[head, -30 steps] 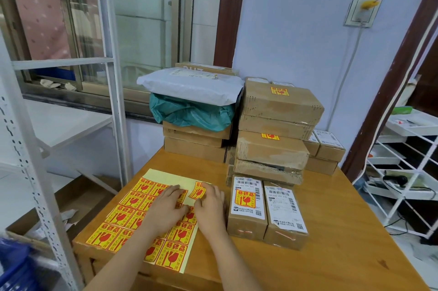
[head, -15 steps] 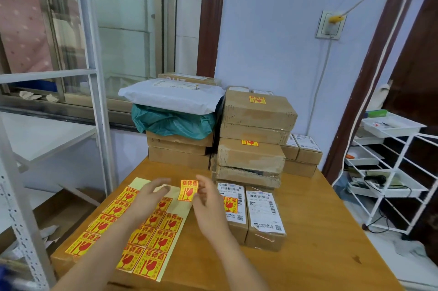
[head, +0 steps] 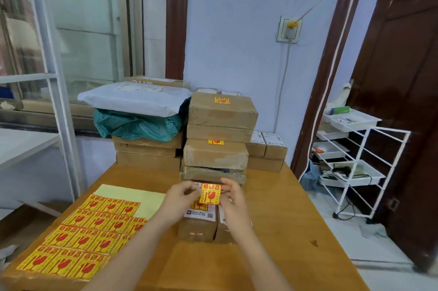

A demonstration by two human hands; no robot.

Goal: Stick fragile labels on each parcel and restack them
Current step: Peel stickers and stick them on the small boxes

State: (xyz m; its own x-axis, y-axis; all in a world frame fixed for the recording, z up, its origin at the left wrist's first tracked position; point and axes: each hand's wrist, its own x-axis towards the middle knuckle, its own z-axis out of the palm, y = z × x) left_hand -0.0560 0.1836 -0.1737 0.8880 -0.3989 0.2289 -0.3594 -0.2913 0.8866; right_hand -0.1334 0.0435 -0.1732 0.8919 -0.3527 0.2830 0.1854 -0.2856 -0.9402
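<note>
The left hand (head: 180, 198) and right hand (head: 233, 196) each pinch an edge of a peeled fragile label (head: 210, 194) above the two near parcels (head: 201, 226), apparently to lay it flat on the unlabelled right one

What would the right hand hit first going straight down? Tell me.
Probably the right small parcel directly below the right hand, which pinches the label with the left hand; depth is uncertain.

both bare forearms reach forward from the near edge. left hand (head: 180, 198) and right hand (head: 233, 196) are raised close together, fingers curled, each pinching one side edge of the same sticker.
</note>
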